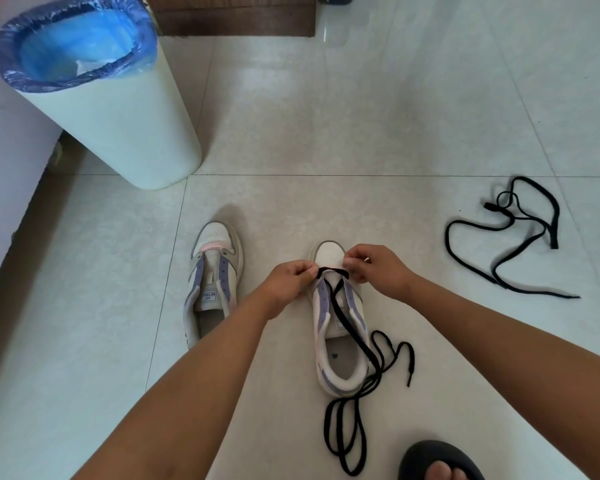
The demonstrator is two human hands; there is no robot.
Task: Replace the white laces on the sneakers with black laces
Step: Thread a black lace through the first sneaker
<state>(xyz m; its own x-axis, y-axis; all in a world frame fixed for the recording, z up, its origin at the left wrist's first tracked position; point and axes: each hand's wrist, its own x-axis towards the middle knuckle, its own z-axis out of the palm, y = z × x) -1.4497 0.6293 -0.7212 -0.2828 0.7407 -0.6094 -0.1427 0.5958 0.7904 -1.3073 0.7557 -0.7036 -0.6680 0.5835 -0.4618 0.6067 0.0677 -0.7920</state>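
black lace (333,271) pinched by curled fingers (309,270) of both hands over sneaker (340,327).

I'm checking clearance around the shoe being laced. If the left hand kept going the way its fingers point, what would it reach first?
The left hand points right, pinching the black lace across the sneaker. The right hand's fingertips come first, just across the lace, though depth is hard to judge.

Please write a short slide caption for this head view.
Both hands thread a black lace through the right sneaker.
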